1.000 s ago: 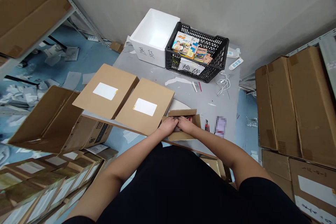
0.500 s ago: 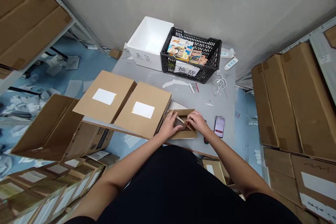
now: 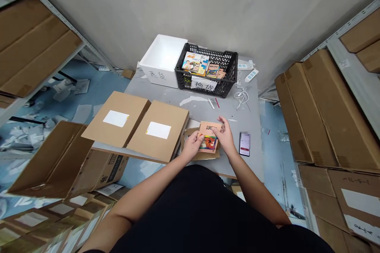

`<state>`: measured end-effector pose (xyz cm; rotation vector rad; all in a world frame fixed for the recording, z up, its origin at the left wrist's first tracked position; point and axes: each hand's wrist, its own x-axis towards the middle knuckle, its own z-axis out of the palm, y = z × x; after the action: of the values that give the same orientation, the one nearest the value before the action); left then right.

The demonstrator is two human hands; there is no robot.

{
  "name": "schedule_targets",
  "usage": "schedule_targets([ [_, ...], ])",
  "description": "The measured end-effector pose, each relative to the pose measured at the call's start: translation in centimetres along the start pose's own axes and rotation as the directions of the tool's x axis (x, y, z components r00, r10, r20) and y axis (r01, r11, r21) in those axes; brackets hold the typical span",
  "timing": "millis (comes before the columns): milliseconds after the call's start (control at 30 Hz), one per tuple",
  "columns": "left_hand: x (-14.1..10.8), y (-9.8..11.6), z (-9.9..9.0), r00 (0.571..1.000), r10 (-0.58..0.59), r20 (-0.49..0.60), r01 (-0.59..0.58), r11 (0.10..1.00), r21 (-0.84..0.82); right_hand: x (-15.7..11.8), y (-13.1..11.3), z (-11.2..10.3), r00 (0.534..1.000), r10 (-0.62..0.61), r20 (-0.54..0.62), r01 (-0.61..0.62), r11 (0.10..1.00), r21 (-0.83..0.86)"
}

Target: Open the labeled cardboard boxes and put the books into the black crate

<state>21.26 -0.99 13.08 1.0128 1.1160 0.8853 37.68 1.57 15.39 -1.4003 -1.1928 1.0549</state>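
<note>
A small book [image 3: 208, 142] with a pinkish cover and a colourful picture is held up over an opened cardboard box [image 3: 204, 157]. My left hand [image 3: 191, 145] grips its left edge, thumb on the cover. At the upper right side my right hand [image 3: 224, 136] has its thumb on the cover and its index finger raised; its other fingers are partly hidden. The box lies beneath the book and hides the tabletop there. To the right a phone [image 3: 245, 144] with a lit screen lies on the grey table [image 3: 228, 158].
Two flat cardboard boxes with white labels [image 3: 115, 118] lie on the left of the table. Behind stand a white foam box [image 3: 162, 77] and a black crate [image 3: 228, 83] of books. A cable [image 3: 242, 97] and power strip [image 3: 251, 75] lie right. Cartons [image 3: 323, 106] fill side shelves.
The small book has come up out of the opened box and its cover now shows. Both hands have risen with it from inside the box. The view has shifted slightly.
</note>
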Motion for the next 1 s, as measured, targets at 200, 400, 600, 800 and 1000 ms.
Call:
schedule_targets([
  [200, -0.5, 1.7, 0.4, 0.998, 0.011, -0.068, -0.03, 0.956, -0.29, -2.2, -0.2, -1.0, 0.926, 0.239, 0.292, -0.341, 0.862, 0.376],
  [400, -0.2, 1.7, 0.6, 0.971, 0.059, -0.231, -0.127, 0.948, -0.292, -3.6, -1.0, -1.9, 0.934, 0.238, 0.265, -0.343, 0.803, 0.488],
  [600, -0.2, 2.0, 1.9, 0.96, 0.122, -0.251, -0.188, 0.948, -0.256, -4.7, -0.9, -1.1, 0.93, 0.256, 0.265, -0.368, 0.613, 0.699],
  [800, -0.7, 1.5, 3.5, 0.952, 0.256, -0.166, -0.258, 0.966, 0.01, -6.1, 0.4, 1.5, 0.848, 0.327, 0.417, -0.528, 0.455, 0.716],
  [1000, -1.8, 1.4, 3.6, 0.985, 0.17, -0.018, -0.169, 0.985, 0.037, -5.8, 0.8, 1.6, 0.93, 0.299, 0.215, -0.358, 0.596, 0.719],
])
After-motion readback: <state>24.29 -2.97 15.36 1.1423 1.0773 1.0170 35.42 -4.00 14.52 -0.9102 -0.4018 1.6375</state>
